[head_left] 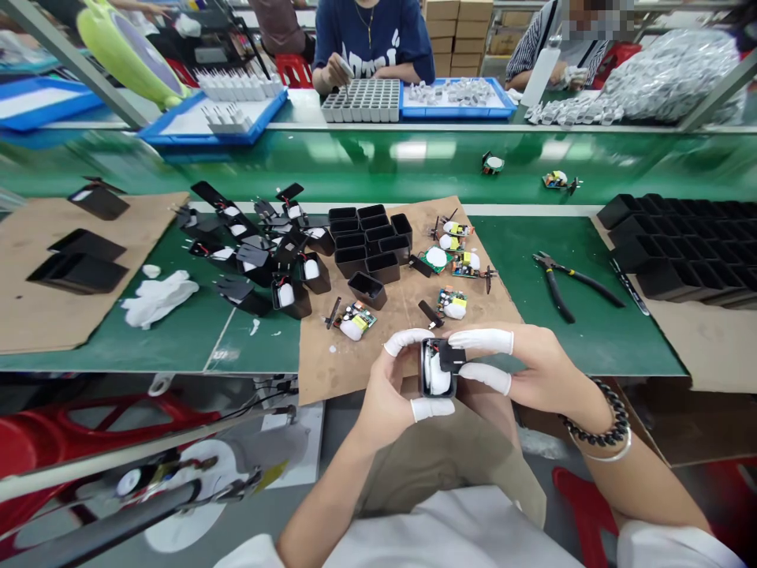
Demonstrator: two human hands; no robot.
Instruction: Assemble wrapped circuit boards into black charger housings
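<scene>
Black case, near five o'clock from centre: the left hand, at its nine o'clock, half-curls thumb and finger around it; the right hand, at three o'clock, pinches its black flap.

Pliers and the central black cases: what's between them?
Circuit boards on the cardboard, then a strip of green table. Shows in the head view.

Left hand grips a black case, right hand its black plate.
</scene>
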